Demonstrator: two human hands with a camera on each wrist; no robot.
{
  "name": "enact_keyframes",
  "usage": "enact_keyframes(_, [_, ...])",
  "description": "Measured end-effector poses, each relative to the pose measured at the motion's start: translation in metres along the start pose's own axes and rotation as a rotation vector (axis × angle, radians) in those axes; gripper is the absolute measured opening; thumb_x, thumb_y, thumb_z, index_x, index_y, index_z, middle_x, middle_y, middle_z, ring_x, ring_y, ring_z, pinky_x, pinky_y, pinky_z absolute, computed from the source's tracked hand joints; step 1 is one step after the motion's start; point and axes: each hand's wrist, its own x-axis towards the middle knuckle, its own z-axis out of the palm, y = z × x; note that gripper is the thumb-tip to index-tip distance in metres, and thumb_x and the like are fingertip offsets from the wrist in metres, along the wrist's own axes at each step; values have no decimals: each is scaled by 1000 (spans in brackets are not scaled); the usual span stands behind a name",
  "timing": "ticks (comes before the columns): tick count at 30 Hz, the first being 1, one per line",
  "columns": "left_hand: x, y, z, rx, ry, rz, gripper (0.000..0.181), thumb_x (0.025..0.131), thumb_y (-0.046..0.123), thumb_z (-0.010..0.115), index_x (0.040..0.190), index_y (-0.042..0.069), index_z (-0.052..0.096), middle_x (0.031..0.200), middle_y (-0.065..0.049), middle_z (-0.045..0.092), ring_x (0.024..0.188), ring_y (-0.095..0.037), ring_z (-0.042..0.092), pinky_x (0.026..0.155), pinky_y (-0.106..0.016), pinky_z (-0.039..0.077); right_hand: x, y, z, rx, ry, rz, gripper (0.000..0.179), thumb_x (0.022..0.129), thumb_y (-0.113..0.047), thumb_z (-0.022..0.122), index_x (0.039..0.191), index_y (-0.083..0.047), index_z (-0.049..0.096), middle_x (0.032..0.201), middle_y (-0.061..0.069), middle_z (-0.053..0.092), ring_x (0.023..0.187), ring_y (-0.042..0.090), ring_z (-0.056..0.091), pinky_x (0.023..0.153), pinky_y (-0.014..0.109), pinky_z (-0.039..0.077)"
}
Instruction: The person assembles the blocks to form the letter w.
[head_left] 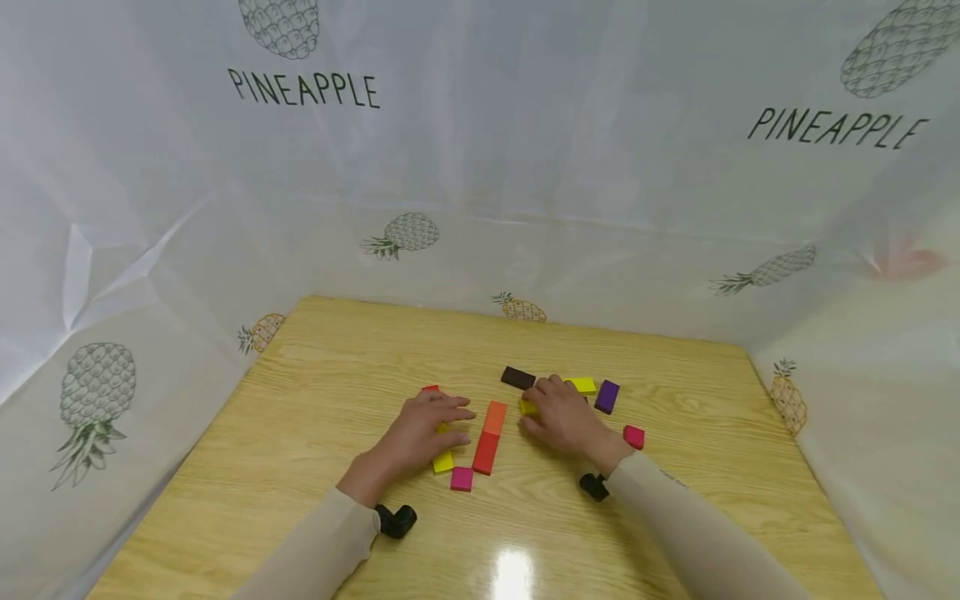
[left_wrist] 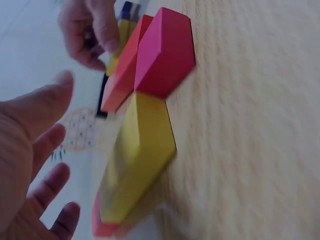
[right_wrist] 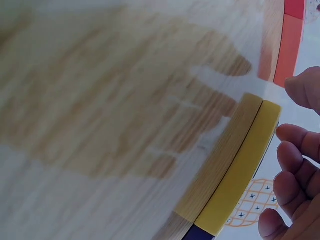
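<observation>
Loosely spread, my left hand [head_left: 416, 429] hovers over a yellow block [head_left: 443, 462], hiding part of it. A red block [head_left: 431, 388] peeks out beyond the fingers. In the left wrist view the thumb and fingers stand apart beside the yellow block [left_wrist: 140, 150], holding nothing. My right hand [head_left: 562, 417] is over another yellow block [head_left: 528, 407], its fingertips at that block. Seen from the right wrist, thumb and bent fingers are spaced apart near the yellow block [right_wrist: 240, 170]. Between the hands, an orange block [head_left: 495, 417] lies end to end with a red block [head_left: 486, 453].
A pink block [head_left: 462, 478] lies near the left yellow one. Around the right hand are a black block [head_left: 518, 377], a far yellow block [head_left: 581, 385], a purple block [head_left: 607, 396] and a magenta block [head_left: 633, 437]. Pineapple-print curtain [head_left: 480, 167] surrounds the wooden table [head_left: 315, 367].
</observation>
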Motion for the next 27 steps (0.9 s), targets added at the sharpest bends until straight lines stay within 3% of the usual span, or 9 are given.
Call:
enact_keyframes(6, [24, 4, 8, 97, -150, 129, 45, 98, 36, 77, 139, 19, 72, 154, -1, 60, 138, -30, 50, 115, -55, 39, 2, -3, 1, 25, 5, -16, 36, 100, -34, 72, 125, -8, 71, 116, 8, 68, 100, 27, 57, 95, 49, 52])
enact_keyframes(12, [36, 6, 13, 140, -250, 159, 51, 96, 41, 77, 142, 21, 70, 159, 2, 55, 141, -27, 48, 113, -55, 37, 2, -2, 4, 12, -17, -11, 39, 100, -34, 71, 130, -10, 71, 115, 8, 68, 99, 27, 56, 93, 49, 52])
enact_keyframes(18, [38, 2, 16, 163, -273, 137, 54, 95, 43, 78, 144, 23, 68, 161, 6, 52, 142, -24, 48, 117, -53, 36, 1, -2, 8, -24, 3, -37, 37, 100, -34, 72, 128, -11, 71, 112, 8, 67, 94, 26, 55, 88, 47, 52])
enact_keyframes(27, [38, 0, 16, 123, -273, 120, 55, 95, 43, 78, 145, 21, 68, 161, 6, 51, 142, -24, 49, 118, -51, 37, 1, 1, 10, -54, 47, -65, 32, 98, -30, 76, 124, -11, 73, 109, 8, 68, 91, 26, 57, 85, 45, 53])
